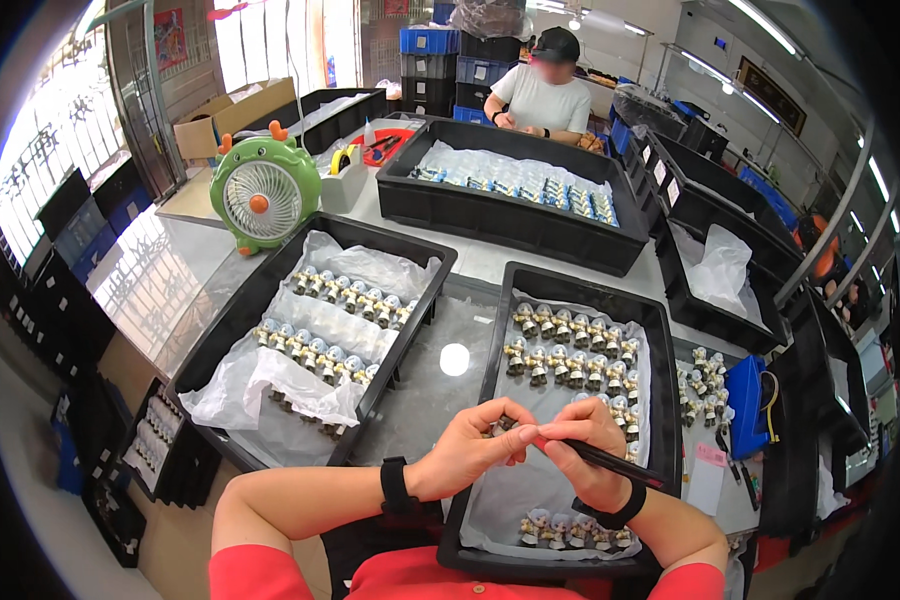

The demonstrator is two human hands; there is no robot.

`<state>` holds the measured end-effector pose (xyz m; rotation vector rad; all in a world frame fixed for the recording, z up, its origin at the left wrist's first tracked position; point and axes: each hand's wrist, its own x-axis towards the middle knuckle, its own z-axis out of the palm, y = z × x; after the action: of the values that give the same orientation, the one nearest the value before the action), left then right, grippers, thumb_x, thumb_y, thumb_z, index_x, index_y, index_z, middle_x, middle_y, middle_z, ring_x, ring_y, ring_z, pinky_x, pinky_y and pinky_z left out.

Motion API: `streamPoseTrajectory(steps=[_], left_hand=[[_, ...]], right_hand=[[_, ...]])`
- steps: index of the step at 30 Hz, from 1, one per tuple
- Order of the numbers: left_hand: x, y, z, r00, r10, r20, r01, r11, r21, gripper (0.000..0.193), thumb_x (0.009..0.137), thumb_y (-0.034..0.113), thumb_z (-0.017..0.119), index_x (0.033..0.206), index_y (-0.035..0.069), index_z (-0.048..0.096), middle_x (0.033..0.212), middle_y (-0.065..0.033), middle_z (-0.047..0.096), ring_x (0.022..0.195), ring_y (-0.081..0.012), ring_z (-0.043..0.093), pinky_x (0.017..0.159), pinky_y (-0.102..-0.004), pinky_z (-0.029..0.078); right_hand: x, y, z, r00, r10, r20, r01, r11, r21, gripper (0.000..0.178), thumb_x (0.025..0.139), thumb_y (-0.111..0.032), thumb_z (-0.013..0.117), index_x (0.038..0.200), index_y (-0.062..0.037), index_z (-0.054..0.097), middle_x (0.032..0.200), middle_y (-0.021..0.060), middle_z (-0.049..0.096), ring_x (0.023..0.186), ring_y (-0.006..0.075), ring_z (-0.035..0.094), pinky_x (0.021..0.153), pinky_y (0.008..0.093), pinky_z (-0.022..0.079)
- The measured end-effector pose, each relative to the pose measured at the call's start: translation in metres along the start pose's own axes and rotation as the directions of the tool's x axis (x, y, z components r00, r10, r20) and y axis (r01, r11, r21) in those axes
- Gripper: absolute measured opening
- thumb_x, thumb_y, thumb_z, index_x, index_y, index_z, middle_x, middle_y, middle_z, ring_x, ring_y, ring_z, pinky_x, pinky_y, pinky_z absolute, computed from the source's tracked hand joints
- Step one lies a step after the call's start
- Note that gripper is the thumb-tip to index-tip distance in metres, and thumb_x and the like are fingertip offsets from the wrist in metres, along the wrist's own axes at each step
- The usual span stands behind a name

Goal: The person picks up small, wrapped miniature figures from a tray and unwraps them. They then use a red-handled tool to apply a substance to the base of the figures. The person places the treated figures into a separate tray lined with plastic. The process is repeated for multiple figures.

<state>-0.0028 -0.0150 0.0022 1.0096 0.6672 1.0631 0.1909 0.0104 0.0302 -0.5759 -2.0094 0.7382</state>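
From here I see, above the nearest black tray (667, 400), left fingers (511, 441) pinching a half-hidden piece (497, 427), right fingers (582, 425) a dark tool (610, 462); figurine rows (577, 368) inside seem done, the heap (707, 385) beside it left.

Both arms are brought in from the lower edge, elbows bent and spread wide, so that the hands are held close together in front of the torso. The left forearm (305, 495) is laid almost level, tilted slightly upward; the left hand (478, 447) is closed in a pinch, its thumb stretched toward the right hand (588, 448), whose fingers are curled in a grip. The right forearm (682, 533) is slanted up and leftward. Both wrists are circled by dark bands (397, 485), and the upper arms are covered by red sleeves (260, 573).
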Motion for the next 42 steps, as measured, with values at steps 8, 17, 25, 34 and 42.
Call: streamPoseTrajectory(steps=[8, 17, 25, 34, 42], left_hand=[[0.002, -0.007, -0.004, 0.992, -0.115, -0.06, 0.075, 0.884, -0.461, 0.036, 0.088, -0.003, 0.047, 0.122, 0.007, 0.039, 0.104, -0.0081, 0.053, 0.096, -0.0171, 0.053, 0.086, -0.0326, 0.044], [-0.003, 0.007, 0.009, 0.981, -0.189, 0.048, 0.189, 0.859, -0.475, 0.074, 0.091, 0.0, 0.049, 0.147, 0.02, 0.006, 0.117, -0.0078, 0.046, 0.109, -0.0162, 0.049, 0.101, -0.0489, 0.037], [-0.003, -0.015, 0.001, 0.963, -0.233, 0.136, 0.269, 0.837, -0.476, 0.062, 0.092, 0.001, 0.053, 0.142, 0.016, 0.019, 0.122, -0.0064, 0.045, 0.111, -0.0158, 0.05, 0.1, -0.0443, 0.041], [-0.003, -0.019, 0.002, 0.963, -0.241, 0.123, 0.27, 0.844, -0.464, 0.049, 0.091, 0.009, 0.059, 0.128, 0.01, 0.028, 0.117, -0.0052, 0.045, 0.106, -0.0135, 0.052, 0.094, -0.0365, 0.049], [-0.003, -0.015, 0.006, 0.967, -0.235, 0.097, 0.254, 0.911, -0.326, 0.052, 0.09, 0.008, 0.06, 0.131, 0.011, 0.028, 0.124, -0.0065, 0.044, 0.115, -0.0166, 0.049, 0.099, -0.0367, 0.047]], right_hand=[[-0.004, 0.001, -0.001, 0.983, 0.148, -0.113, -0.119, 0.966, 0.227, 0.011, 0.088, 0.0, 0.057, 0.098, 0.0, 0.059, 0.101, 0.0102, 0.054, 0.086, 0.0185, 0.063, 0.079, 0.0287, 0.05], [-0.006, 0.006, 0.01, 0.975, 0.21, -0.079, -0.155, 0.884, 0.44, 0.021, 0.086, 0.007, 0.054, 0.105, -0.0008, 0.05, 0.101, 0.0102, 0.055, 0.094, 0.0198, 0.063, 0.082, 0.0301, 0.053], [-0.009, 0.014, 0.015, 0.984, 0.174, -0.047, -0.157, 0.956, 0.248, 0.02, 0.082, 0.006, 0.059, 0.1, -0.0019, 0.055, 0.097, 0.011, 0.058, 0.093, 0.0197, 0.063, 0.088, 0.0354, 0.051], [-0.009, 0.023, 0.021, 0.989, 0.147, -0.029, -0.141, 0.978, 0.154, 0.018, 0.08, 0.004, 0.063, 0.097, -0.0026, 0.059, 0.094, 0.0104, 0.063, 0.088, 0.0187, 0.063, 0.094, 0.0426, 0.046], [-0.006, 0.02, 0.02, 0.99, 0.143, 0.008, -0.143, 0.981, 0.135, 0.019, 0.079, 0.005, 0.062, 0.096, -0.0022, 0.058, 0.094, 0.0115, 0.064, 0.09, 0.0206, 0.065, 0.092, 0.04, 0.049]])
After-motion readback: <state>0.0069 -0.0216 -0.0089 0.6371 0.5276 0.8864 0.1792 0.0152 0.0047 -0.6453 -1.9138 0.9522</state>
